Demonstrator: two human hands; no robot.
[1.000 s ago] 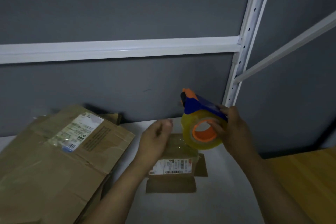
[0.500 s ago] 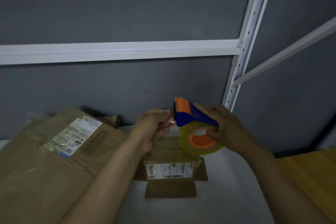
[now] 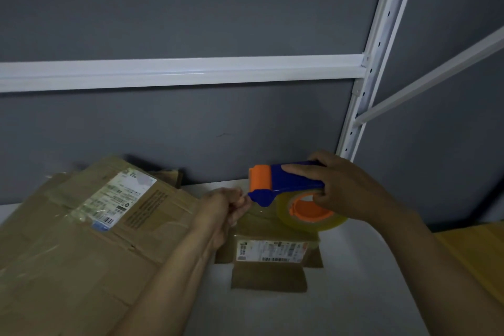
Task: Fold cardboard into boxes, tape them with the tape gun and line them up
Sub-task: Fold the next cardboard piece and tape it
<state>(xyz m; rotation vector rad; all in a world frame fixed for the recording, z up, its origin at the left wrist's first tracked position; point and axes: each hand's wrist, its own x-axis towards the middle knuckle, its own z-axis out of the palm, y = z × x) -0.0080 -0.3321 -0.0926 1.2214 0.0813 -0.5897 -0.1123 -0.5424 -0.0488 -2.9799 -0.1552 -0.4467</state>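
The right hand (image 3: 346, 188) grips the tape gun (image 3: 289, 180) at 3 o'clock of centre. The left hand (image 3: 221, 210), fingers curled, meets the gun's blue tip; whether it pinches tape is too blurred to tell. The small box (image 3: 268, 275) lies at 6 o'clock below the gun, its inside unseen. The flattened cardboard (image 3: 68, 254) lies at 8 o'clock.

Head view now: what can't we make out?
Head view:
- Left hand: motion blur hides whether its fingers pinch tape.
- Small brown cardboard box: far part hidden behind blue-and-orange tape gun, gripped by right hand.
- Large flattened brown cardboard: label print too small; left edge cut off.
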